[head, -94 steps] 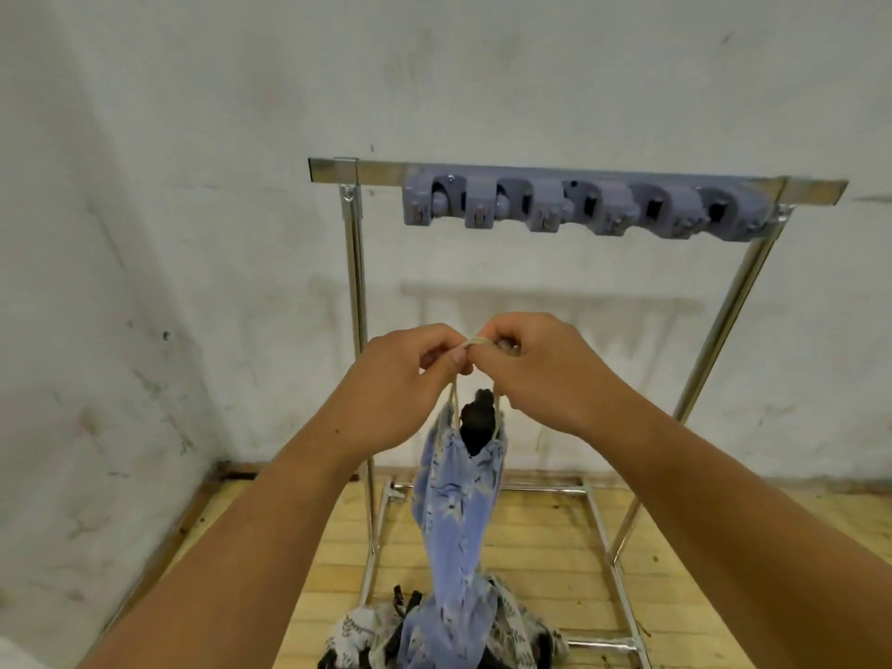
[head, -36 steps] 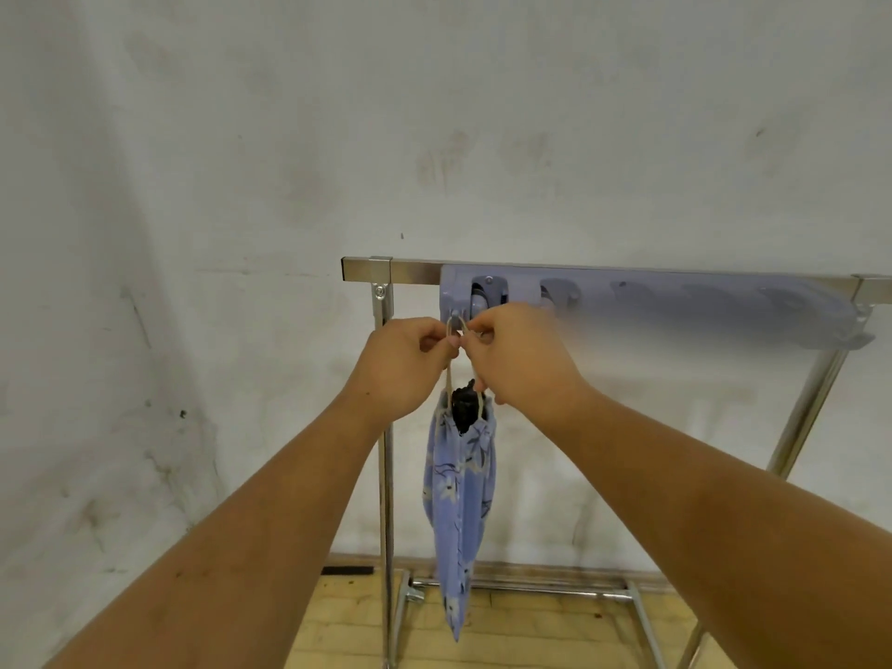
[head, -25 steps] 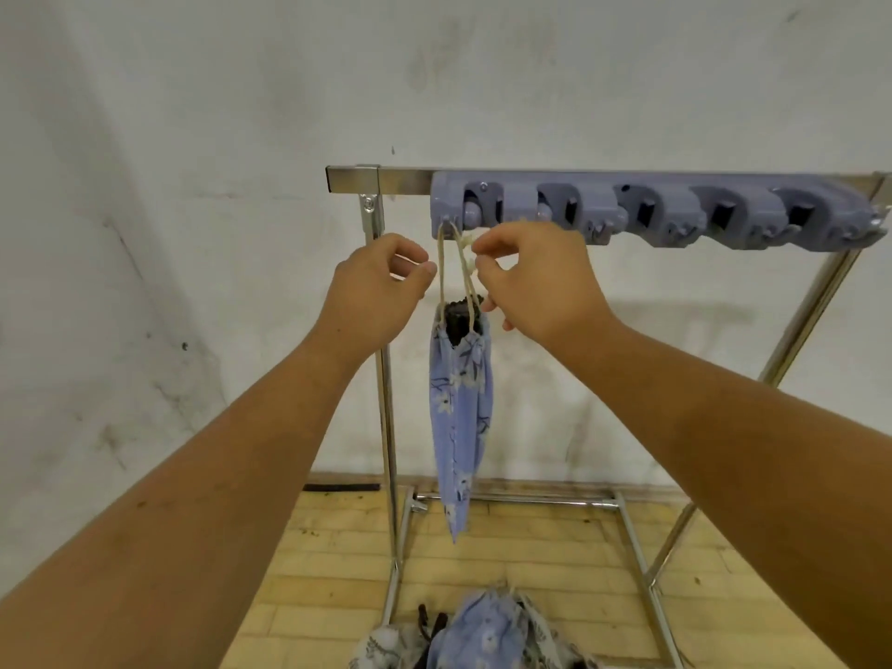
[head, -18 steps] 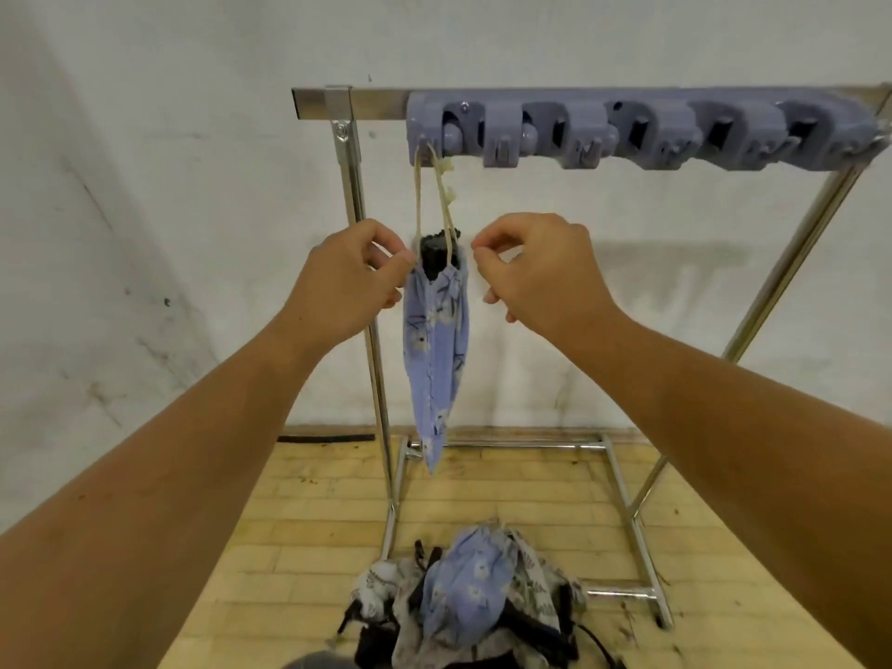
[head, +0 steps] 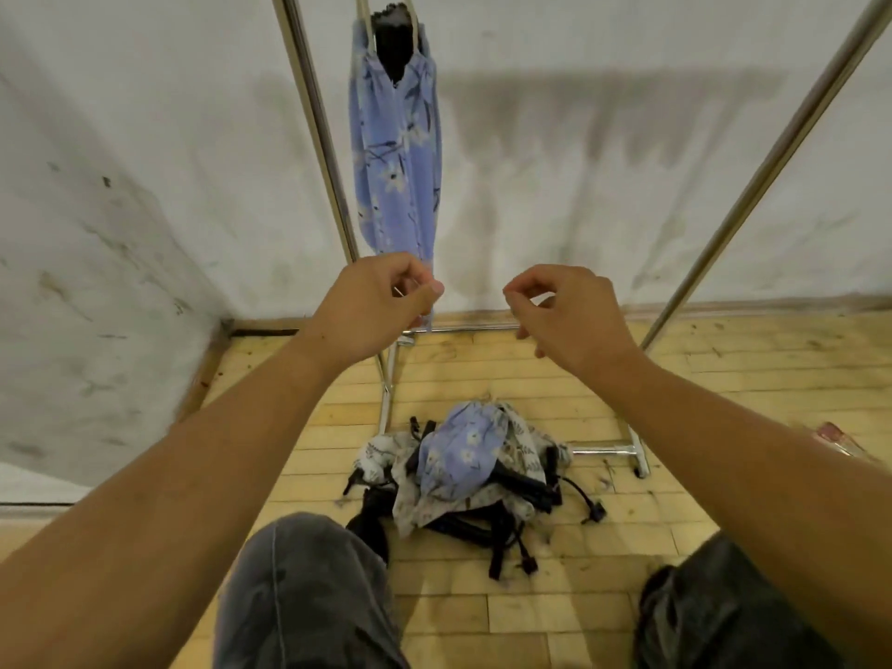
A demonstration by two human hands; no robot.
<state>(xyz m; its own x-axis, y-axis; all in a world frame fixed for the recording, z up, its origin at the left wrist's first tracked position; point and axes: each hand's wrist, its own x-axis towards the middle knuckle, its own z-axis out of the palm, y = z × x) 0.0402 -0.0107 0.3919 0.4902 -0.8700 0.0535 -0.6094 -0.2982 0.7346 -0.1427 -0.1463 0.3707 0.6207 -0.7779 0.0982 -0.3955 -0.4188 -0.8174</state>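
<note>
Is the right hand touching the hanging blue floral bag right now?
Apart. The head view shows bare wall between the right hand and the hanging bag.
</note>
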